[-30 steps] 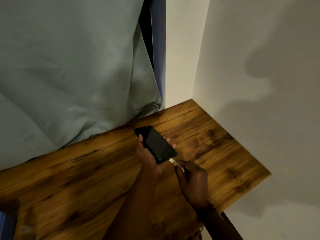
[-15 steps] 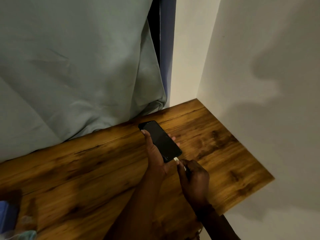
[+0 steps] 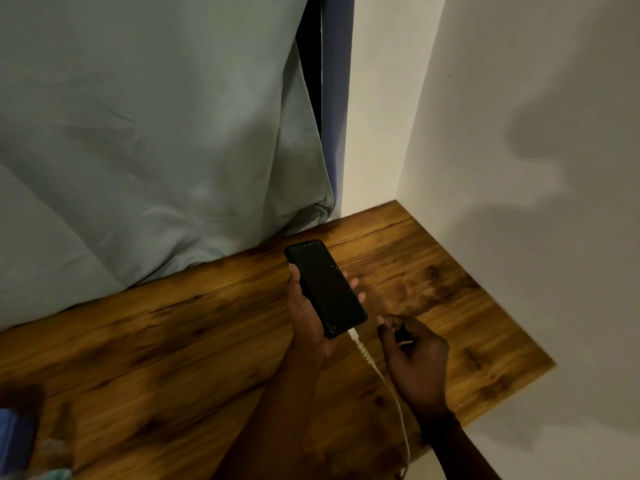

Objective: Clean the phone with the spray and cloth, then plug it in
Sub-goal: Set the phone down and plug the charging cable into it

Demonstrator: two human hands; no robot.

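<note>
Wooden bench [image 3: 173,341], dark-grained, set in a white-walled corner [image 3: 519,98]; pale curtain [image 3: 138,133] at 10 o'clock. Left hand [image 3: 308,317] — grip grasping black phone [image 3: 325,289], white cable [image 3: 381,375] in its lower end. Right hand [image 3: 415,358] at 4 o'clock of phone — grip loosely curled, clear of the cable.

One phone [image 3: 325,287], black, its screen dark. One white cable [image 3: 381,379], its plug at the phone's near end. Two hands: the left hand [image 3: 308,317] and the right hand [image 3: 414,362]. One wooden bench [image 3: 173,341]. One pale green curtain [image 3: 145,133], with one blue strip [image 3: 334,98] showing at its right edge. Two white walls [image 3: 519,168] that meet in one corner. One blue thing [image 3: 14,441] at the lower left edge, too cut off to tell what it is.
</note>
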